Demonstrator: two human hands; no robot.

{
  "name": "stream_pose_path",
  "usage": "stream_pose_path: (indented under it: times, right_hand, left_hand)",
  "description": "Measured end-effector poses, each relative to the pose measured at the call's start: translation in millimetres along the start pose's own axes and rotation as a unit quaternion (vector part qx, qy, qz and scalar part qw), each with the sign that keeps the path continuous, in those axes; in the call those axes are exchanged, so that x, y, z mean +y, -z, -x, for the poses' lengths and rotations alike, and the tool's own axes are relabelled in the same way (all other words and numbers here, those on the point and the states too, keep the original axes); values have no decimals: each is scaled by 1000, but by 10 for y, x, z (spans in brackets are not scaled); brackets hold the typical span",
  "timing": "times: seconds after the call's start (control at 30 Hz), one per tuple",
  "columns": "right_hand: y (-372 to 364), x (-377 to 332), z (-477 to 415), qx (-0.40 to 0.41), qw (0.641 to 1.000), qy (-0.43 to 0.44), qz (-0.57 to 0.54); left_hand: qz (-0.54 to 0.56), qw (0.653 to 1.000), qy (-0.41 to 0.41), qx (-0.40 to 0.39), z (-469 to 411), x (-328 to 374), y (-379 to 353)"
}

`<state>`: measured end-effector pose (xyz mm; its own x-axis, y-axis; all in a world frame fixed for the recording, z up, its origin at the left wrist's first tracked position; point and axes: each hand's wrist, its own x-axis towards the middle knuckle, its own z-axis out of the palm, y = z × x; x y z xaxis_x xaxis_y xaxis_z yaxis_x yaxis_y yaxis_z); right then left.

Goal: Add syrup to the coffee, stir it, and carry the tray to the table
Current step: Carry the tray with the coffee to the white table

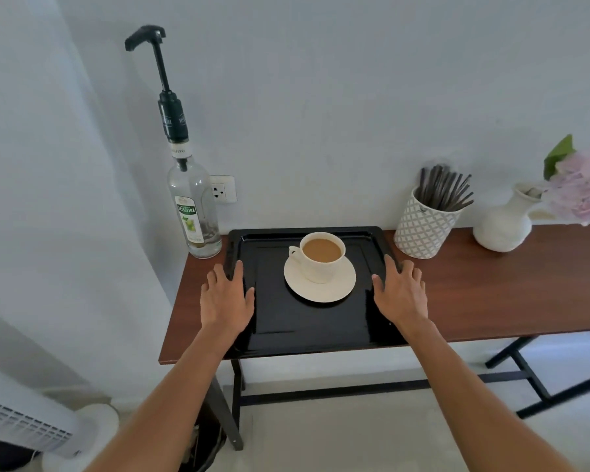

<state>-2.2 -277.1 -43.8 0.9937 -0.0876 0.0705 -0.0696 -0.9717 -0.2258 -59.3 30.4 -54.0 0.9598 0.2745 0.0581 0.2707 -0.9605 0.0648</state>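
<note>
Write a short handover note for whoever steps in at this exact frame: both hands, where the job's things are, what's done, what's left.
Left hand: open, fingers spread over the tray's left edge, no grip yet.
Right hand: open, same at the right edge.
Tray on the wooden side table; coffee cup on its saucer, no stirrer in it.
Syrup bottle at far left; stirrers in the patterned holder.
Syrup and stirring: cannot tell.
Left: grip, lift, carry.

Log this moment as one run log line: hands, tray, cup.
left hand: open, over tray's left edge | right hand: open, over right edge | tray: on table | cup: on saucer, holds coffee, no stirrer
</note>
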Motion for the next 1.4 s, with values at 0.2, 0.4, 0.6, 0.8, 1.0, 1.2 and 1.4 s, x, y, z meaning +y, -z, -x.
stream_pose_path:
  times: [0.2, 0.4, 0.6, 0.8, 1.0, 1.2, 1.4]
  right_hand:
    - [-94, 191, -281, 4, 1000, -3, -11]
    - [-135, 232, -390, -1, 1000, 17, -12]
    - [-159, 239, -405, 19, 1000, 9, -15]
    - [-123, 293, -417, 12, 1000, 0, 10]
    - [-161, 351, -447, 16, 1000, 13, -24]
    - [-146, 377, -489, 14, 997, 6, -70]
    - [-96, 418, -480, 6, 995, 3, -100]
  left_hand:
    - [65, 993, 98, 4, 11, 149, 1]
    - [31, 991, 128, 0, -51, 197, 39]
    - [-13, 992, 126, 1, -130, 146, 22]
    - [-10, 991, 136, 15, -140, 136, -27]
    - [39, 987, 152, 46, -177, 133, -95]
    - [53, 985, 157, 55, -174, 132, -94]
    - [77, 981, 166, 64, -112, 174, -69]
